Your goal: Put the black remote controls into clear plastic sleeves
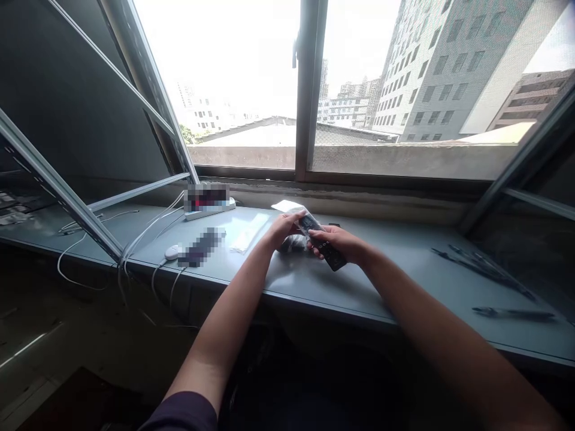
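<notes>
A black remote control (pixel 331 256) with rows of buttons is held over the table, tilted. My right hand (pixel 342 240) is wrapped round its middle. Its far end lies inside a clear plastic bag (pixel 287 206). At the bag's edge, my left hand (pixel 284 227) is closed, with thumb and fingers pinching the plastic near the remote. Just below the hands sits a dark object (pixel 294 243) whose kind I cannot make out. Behind my right hand, a small black thing (pixel 335 225) shows only in part.
Flat clear plastic bags (pixel 249 233) lie left of my hands on the grey table (pixel 314 294). Farther left are a white power strip (pixel 210 209), a white round charger (pixel 171 252) and cables. A pen (pixel 514 313) and several dark thin items (pixel 485 269) lie right. Metal posts flank the window.
</notes>
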A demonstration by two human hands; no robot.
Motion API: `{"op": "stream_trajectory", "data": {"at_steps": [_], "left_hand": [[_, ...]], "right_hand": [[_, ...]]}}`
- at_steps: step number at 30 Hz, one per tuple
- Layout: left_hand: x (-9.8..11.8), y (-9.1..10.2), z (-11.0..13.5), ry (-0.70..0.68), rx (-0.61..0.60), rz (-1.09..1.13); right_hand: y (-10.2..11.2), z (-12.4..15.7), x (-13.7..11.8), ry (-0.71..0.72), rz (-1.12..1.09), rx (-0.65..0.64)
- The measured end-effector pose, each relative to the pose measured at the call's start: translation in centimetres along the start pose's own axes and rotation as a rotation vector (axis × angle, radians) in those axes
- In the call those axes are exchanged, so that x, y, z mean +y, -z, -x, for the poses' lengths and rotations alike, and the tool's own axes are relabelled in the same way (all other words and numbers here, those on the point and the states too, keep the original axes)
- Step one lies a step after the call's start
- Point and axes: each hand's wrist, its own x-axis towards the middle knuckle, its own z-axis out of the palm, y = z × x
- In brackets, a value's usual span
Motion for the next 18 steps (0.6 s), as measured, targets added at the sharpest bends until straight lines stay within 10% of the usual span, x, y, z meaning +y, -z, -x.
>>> {"op": "stream_trajectory", "data": {"at_steps": [4,11,18], "left_hand": [[0.5,0.0,-0.2,-0.057,0.034,0.087],[1.1,2.1,-1.0,-0.23,0.717,0.287],[0.8,1.5,-0.7,-0.239,0.493,0.236]], "right_hand": [[0.0,0.1,-0.2,0.003,0.016,-0.005],[0.4,-0.2,-0.1,0.065,0.005,0.068],[0.5,0.1,-0.5,0.177,-0.017,0.086]]}}
